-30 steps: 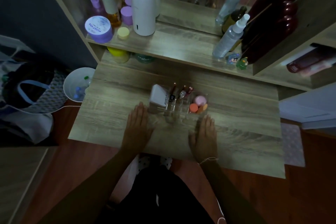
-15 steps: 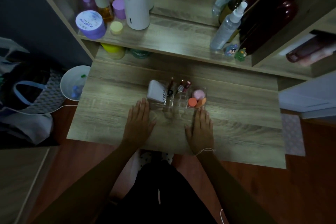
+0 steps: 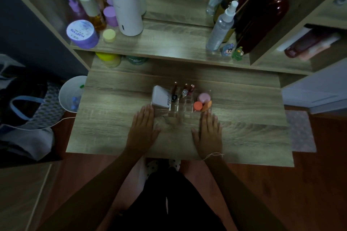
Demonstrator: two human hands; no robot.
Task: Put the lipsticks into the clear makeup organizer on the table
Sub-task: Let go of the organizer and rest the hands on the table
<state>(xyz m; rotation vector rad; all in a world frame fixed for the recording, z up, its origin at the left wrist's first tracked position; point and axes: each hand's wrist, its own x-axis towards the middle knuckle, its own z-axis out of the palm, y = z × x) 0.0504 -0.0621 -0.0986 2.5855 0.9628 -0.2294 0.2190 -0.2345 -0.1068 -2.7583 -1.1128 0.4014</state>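
The person's arms are bare, with no sleeves showing. A thin pale string bracelet [image 3: 213,155] circles the right wrist, its loose ends sticking outward. Below that bracelet, dark black clothing [image 3: 169,199] covers the lap, and white polka-dotted fabric [image 3: 163,163] shows just above it

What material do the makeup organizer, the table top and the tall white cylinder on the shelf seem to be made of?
The makeup organizer looks like clear hard plastic, perhaps acrylic: the wood grain shows through its walls. The table top looks like matte wood-grain laminate or veneer; real wood cannot be ruled out. The tall white cylinder looks like smooth matte white plastic, with a fine perforated grille on top.
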